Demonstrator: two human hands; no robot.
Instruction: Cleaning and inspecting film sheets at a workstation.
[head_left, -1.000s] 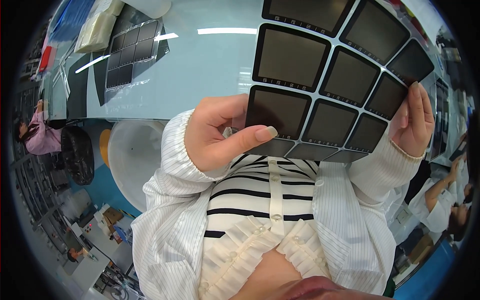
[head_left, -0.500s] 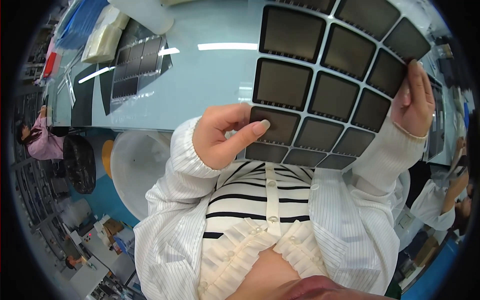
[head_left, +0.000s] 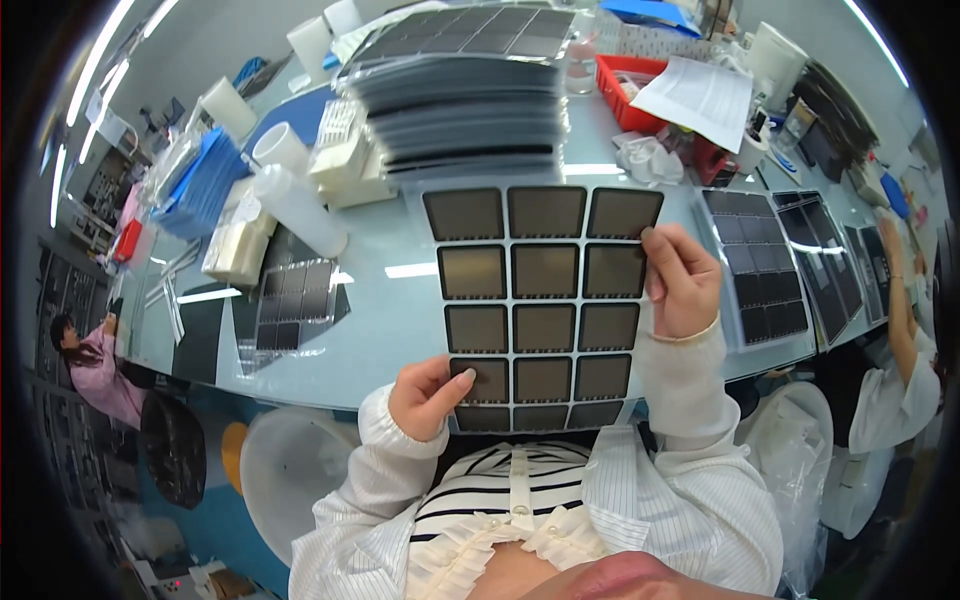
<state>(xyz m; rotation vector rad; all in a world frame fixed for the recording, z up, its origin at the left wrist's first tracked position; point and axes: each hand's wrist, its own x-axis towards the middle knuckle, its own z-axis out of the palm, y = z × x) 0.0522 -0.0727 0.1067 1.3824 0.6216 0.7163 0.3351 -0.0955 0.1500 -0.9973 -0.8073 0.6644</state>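
Before my chest I hold a clear sheet [head_left: 543, 272] with dark rectangular panels in a grid, its face turned toward me. The left edge, low down, is pinched in my left hand [head_left: 420, 400], thumb on the front. Higher up, my right hand [head_left: 684, 282] grips the right edge between thumb and fingers. Just beyond the sheet rises a tall stack of similar sheets [head_left: 465, 115] on the glass-topped table [head_left: 385, 305]. More panelled sheets [head_left: 755, 262] lie to the right, and a smaller one [head_left: 296, 292] lies to the left.
White bottle [head_left: 296, 208], pale block-like bundles [head_left: 240, 235] and blue sheets [head_left: 205, 180] stand at left. Back right hold a red tray [head_left: 625, 88] and white paper [head_left: 697, 92]. White bins [head_left: 285, 470] flank me below the table edge. Co-workers sit at far left and right.
My view has tipped up and shows more of the table. The sheet now looks straighter and smaller in view; both hands keep their hold on its edges.
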